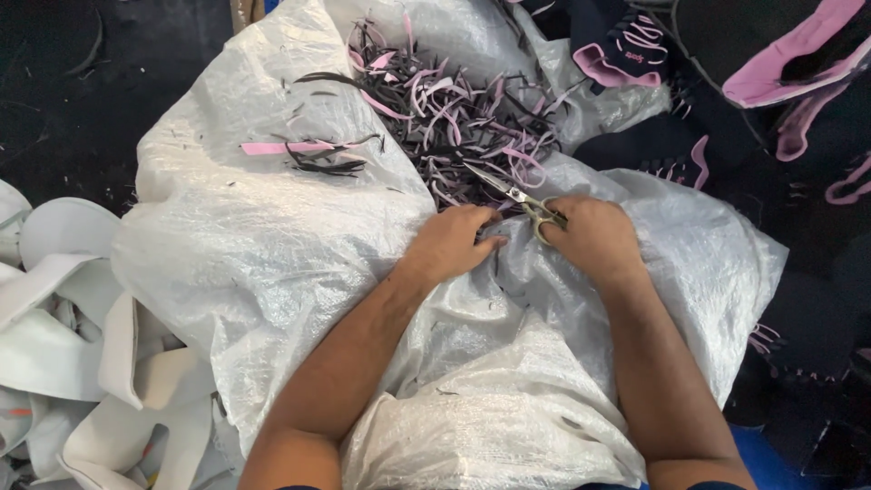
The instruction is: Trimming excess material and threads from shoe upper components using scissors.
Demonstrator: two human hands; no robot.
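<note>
My right hand [594,238] is closed around the handles of a pair of metal scissors [508,189], whose blades point up and left toward a heap of pink and dark trimmed strips [454,109]. My left hand [451,243] rests with curled fingers on the white woven plastic sack [272,236], pinching something small and dark at its fingertips just left of the scissors. What it pinches is too small to tell. Both forearms lie across the sack.
A loose pink strip [286,147] and a few dark scraps lie on the sack's upper left. White cut pieces [82,345] are piled at the left. Dark and pink shoe uppers [771,73] fill the upper right. The floor is dark at the top left.
</note>
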